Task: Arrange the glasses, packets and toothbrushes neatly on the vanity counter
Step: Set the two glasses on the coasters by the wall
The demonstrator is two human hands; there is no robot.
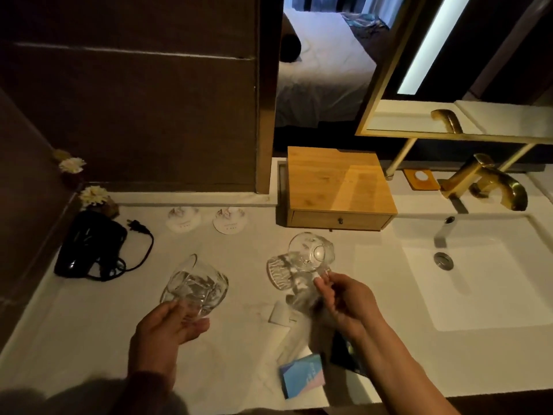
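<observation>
The left hand holds a clear glass tilted above the white surface, its fingers curled around the base. The right hand pinches the rim of a second glass between thumb and fingers, and this glass is tipped on its side in the air. Just behind and below it a ribbed glass stands on the surface. Under the right forearm lie a small white packet, a blue and pink packet and a dark packet; something pale and long lies between them, possibly a wrapped toothbrush, but blur hides it.

Two round paper coasters sit near the back edge, well apart from the glasses. A black hair dryer with its coiled cord rests at the far left, beside a small pot of white flowers. A wooden drawer box stands at the back, between the coasters and the gold faucet, which reaches over a white sink. A gold-framed mirror hangs above, and a bed shows through the opening beyond the dark wall.
</observation>
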